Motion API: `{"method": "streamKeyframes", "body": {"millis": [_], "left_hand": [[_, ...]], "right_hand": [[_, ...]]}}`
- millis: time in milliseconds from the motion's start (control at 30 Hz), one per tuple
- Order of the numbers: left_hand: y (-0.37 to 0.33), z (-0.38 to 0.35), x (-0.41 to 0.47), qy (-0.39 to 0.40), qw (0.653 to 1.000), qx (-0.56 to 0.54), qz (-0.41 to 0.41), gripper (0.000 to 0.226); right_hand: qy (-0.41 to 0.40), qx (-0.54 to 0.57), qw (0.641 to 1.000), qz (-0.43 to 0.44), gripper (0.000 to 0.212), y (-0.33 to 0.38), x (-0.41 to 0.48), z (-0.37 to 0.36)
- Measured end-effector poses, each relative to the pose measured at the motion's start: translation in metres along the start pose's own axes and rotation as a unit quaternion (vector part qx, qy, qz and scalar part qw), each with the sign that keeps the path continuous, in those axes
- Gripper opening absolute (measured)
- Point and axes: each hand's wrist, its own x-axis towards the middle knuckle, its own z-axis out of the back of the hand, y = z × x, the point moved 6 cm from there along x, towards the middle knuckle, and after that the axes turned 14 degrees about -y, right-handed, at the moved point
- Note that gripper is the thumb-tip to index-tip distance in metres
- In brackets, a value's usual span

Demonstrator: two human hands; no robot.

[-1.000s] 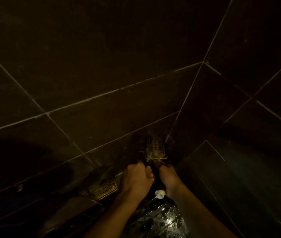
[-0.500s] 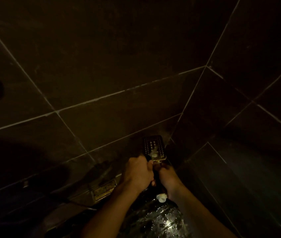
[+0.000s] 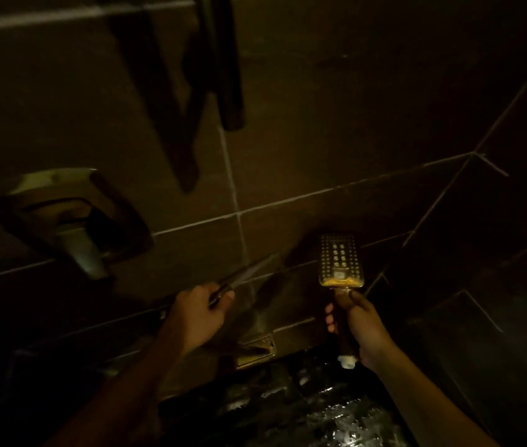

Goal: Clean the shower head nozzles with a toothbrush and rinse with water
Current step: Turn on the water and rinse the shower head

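Shower head [image 3: 339, 260] stood upright lower right, right hand [image 3: 360, 327] gripping its handle, left hand [image 3: 198, 314] pinching the blurred toothbrush [image 3: 243, 276] apart; wet handle might slip.

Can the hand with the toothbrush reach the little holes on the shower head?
Probably yes. The left hand holds the toothbrush beside the shower head, nozzles facing up, nothing between them.

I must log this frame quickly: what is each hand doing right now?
Left hand: closed on the toothbrush, which is blurred.
Right hand: closed on the shower head handle, nozzles facing the camera.
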Motion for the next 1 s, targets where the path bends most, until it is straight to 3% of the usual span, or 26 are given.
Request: {"method": "streamKeyframes", "body": {"millis": [167,333,467,667,1000], "left_hand": [[0.037,0.073,0.008,-0.024,0.999,0.022,-0.037,0.031],[0.058,0.109,0.022,0.001,0.998,0.016,-0.053,0.018],[0.075,0.117,0.034,0.024,0.996,0.038,-0.071,0.026],[0.079,0.114,0.049,0.035,0.99,0.057,-0.121,0.031],[0.087,0.107,0.06,0.054,0.989,0.056,-0.125,0.033]], "right_hand": [[0.018,0.004,0.996,0.083,0.019,0.017,-0.032,-0.031],[-0.002,0.001,0.992,0.127,0.017,0.027,-0.053,-0.049],[-0.006,0.014,0.983,0.18,0.042,0.043,-0.069,-0.058],[-0.03,0.033,0.967,0.249,0.013,0.067,-0.077,-0.064],[-0.041,0.037,0.958,0.281,0.022,0.088,-0.076,-0.068]]}}
